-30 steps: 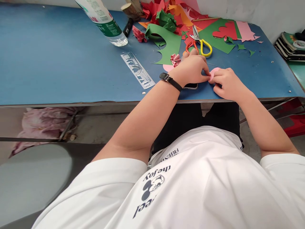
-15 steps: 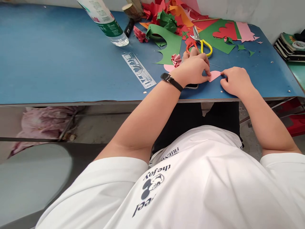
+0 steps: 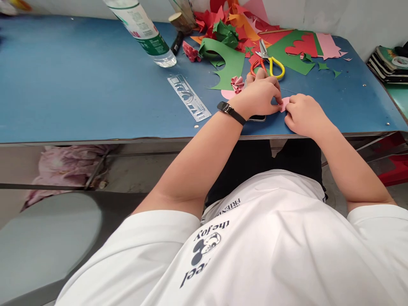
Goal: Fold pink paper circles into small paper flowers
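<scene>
A small pink paper piece [image 3: 284,103] is pinched between my two hands near the table's front edge. My left hand [image 3: 263,94], with a black band on the wrist, grips its left side and partly covers a phone [image 3: 257,118]. On the right side of the paper, my right hand [image 3: 302,112] has its thumb and fingers closed, hiding part of the piece. Just beyond my left hand lie scissors [image 3: 264,59] with one red and one yellow handle. A folded pink paper flower [image 3: 237,84] rests left of that hand, beside another pink piece [image 3: 227,94].
A clear stencil ruler [image 3: 189,98] lies on the blue table [image 3: 79,85]. Behind it stands a water bottle [image 3: 143,34]. Green sheets [image 3: 234,59] and a heap of red and orange scraps [image 3: 245,25] cover the back. Stacked books [image 3: 387,63] are far right.
My right hand has moved left, closer to my left hand, and covers more of the pink paper. The view has shifted slightly. My left hand keeps its hold.
</scene>
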`<state>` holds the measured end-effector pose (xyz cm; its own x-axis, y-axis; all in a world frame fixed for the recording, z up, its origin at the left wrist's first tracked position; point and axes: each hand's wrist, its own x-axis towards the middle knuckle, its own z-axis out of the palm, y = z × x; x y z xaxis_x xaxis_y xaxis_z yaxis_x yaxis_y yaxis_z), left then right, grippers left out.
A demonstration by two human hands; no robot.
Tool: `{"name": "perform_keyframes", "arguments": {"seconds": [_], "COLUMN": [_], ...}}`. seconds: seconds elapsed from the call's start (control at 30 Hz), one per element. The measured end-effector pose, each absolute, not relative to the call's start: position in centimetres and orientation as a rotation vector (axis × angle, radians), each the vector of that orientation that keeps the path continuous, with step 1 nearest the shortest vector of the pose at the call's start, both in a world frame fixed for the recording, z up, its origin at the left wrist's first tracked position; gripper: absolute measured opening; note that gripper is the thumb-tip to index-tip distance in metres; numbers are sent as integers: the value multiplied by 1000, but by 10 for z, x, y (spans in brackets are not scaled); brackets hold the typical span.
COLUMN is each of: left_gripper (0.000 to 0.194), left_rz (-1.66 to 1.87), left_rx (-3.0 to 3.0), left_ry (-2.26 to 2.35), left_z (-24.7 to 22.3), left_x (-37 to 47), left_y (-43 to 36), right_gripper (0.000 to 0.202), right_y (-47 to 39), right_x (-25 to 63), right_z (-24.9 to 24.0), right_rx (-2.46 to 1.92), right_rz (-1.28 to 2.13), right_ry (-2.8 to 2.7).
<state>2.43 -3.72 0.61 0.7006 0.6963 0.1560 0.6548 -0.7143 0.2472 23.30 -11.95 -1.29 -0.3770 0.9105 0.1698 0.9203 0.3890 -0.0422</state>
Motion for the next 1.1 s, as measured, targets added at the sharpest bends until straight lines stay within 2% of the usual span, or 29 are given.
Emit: {"name": "perform_keyframes", "arguments": {"seconds": [0.2,0.43,0.57,0.73,0.8,0.97,1.1], "left_gripper": [29,33,31,47,49,41,51], "left_rz": [383,347,378,369,369,407,431], "left_rx": [2730,2736,2738,2667,2665,2650,2591], "left_ry": [1051,1043,1065,983,942,913,912], "left_z": [3,3,0,4,5,5,6], "left_x": [21,21,22,21,20,21,22], "left_y": [-33,-32,-29,-30,-30,-27,-24], "right_gripper": [22,40,53,63,62,51,37], "right_y": [-114,-86,-83,-90,-90,-89,-98], "right_x": [249,290,293,288,288,288,281], "right_z": [-22,-35,-40,-41,-42,-44,-35], "right_rx": [-1588,-1802,-1725,-1689,-1680,-1604,-1615], "right_rz": [67,65,15,1,-8,18,62], "right_ry": [-2319,-2103,-2077,-2116,-2154,-2186,-2139]}}
